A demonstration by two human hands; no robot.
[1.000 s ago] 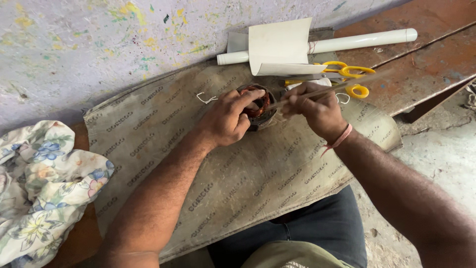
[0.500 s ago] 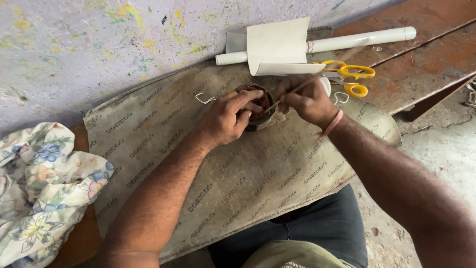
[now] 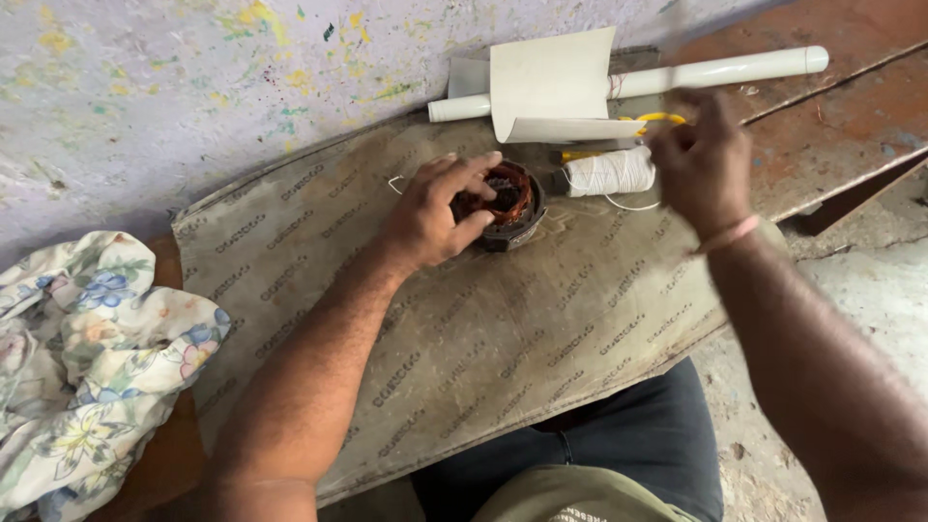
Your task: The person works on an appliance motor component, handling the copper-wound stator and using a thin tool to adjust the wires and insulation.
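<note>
My left hand (image 3: pixel 435 217) grips a small round motor stator (image 3: pixel 509 205) with copper windings, holding it down on a brown printed board (image 3: pixel 483 329) across my lap. My right hand (image 3: pixel 701 159) is lifted to the right of the stator, clear of it and blurred by motion. Its fingers are closed on a thin stick that shows only as a faint streak above the hand. A spool of white thread (image 3: pixel 609 172) lies between the stator and my right hand.
A rolled white sheet (image 3: pixel 720 70) and a folded white paper (image 3: pixel 551 87) lie behind the stator. Yellow scissors (image 3: pixel 657 120) are partly hidden by my right hand. A floral cloth (image 3: pixel 87 358) is bunched at the left, and a painted wall (image 3: pixel 193 87) is behind.
My right hand has pulled away from the stator, up and to the right, with the thin stick. The white spool it covered now shows. My left hand keeps hold of the stator.
</note>
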